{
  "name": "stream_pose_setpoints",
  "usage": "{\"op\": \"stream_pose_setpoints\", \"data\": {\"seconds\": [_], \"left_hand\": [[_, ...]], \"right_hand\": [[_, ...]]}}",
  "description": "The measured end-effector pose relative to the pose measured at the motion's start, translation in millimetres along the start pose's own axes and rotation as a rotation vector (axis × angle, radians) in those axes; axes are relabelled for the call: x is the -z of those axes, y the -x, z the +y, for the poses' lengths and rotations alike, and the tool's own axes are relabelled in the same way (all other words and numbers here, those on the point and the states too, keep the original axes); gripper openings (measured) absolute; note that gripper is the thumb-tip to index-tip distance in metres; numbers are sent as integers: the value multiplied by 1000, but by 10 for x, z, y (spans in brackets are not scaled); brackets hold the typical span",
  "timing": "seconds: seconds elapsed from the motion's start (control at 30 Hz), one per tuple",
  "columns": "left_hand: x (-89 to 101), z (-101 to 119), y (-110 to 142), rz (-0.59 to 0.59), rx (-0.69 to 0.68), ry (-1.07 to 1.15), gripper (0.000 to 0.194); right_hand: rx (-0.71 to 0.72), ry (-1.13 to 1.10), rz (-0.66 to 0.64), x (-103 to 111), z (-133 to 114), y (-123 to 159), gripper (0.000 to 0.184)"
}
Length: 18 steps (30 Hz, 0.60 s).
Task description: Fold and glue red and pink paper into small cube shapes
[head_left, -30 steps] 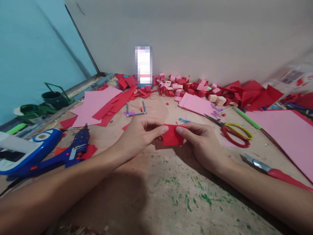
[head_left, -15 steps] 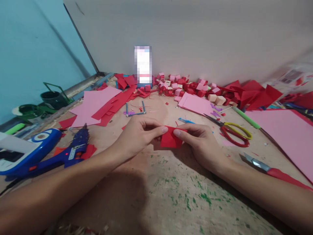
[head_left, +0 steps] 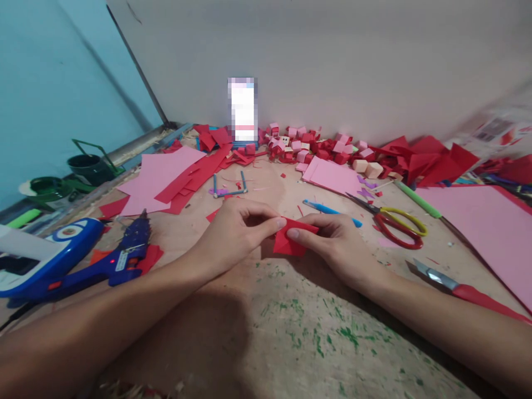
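A small piece of red paper (head_left: 287, 244) is pinched between my two hands, just above the wooden table. My left hand (head_left: 241, 230) is closed on its upper left corner, thumb on top. My right hand (head_left: 332, 235) grips the right side, its thumb lying across the paper's face. The fingers beneath the paper are hidden. Behind my right hand lies a blue pen-like tool (head_left: 326, 208), partly covered by that hand. Scissors (head_left: 394, 224) with red and yellow handles rest farther right.
A red-handled utility knife (head_left: 440, 280) lies by my right forearm. A blue glue gun (head_left: 128, 249) and blue tape dispenser (head_left: 75, 244) stand left. Pink sheets (head_left: 166, 172), folded paper cubes (head_left: 297, 145) and a phone (head_left: 243, 111) line the back.
My right thumb has slid left and down over the red paper. The paper has tilted, its right side lower, and more of the blue tool shows.
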<state>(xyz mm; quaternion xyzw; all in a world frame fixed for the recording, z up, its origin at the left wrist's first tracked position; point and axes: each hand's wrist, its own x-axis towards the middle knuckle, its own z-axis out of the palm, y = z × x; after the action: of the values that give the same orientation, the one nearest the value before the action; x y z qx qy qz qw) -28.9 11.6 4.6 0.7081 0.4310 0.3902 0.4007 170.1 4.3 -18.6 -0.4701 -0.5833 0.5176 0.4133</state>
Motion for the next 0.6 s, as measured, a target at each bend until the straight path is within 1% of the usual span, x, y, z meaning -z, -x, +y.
{"op": "stream_pose_setpoints", "data": {"seconds": [0.1,0.27,0.37,0.43,0.6], "left_hand": [[-1,4,-1,-36,48,33,18],[15,-22,-22,-197,199,106,24],[13,-27,-32,-196,237,125,23],[14,-31,-36,-184,238,121,23],[28,-50,-34,-201,231,102,22]], "right_hand": [[0,-35,42,0,-6,-8,22],[-39,-131,111,3,-2,-9,23],[-50,-141,116,5,8,-8,24],[-55,-136,119,6,7,-10,24],[-45,-136,129,5,-13,-19,24]]}}
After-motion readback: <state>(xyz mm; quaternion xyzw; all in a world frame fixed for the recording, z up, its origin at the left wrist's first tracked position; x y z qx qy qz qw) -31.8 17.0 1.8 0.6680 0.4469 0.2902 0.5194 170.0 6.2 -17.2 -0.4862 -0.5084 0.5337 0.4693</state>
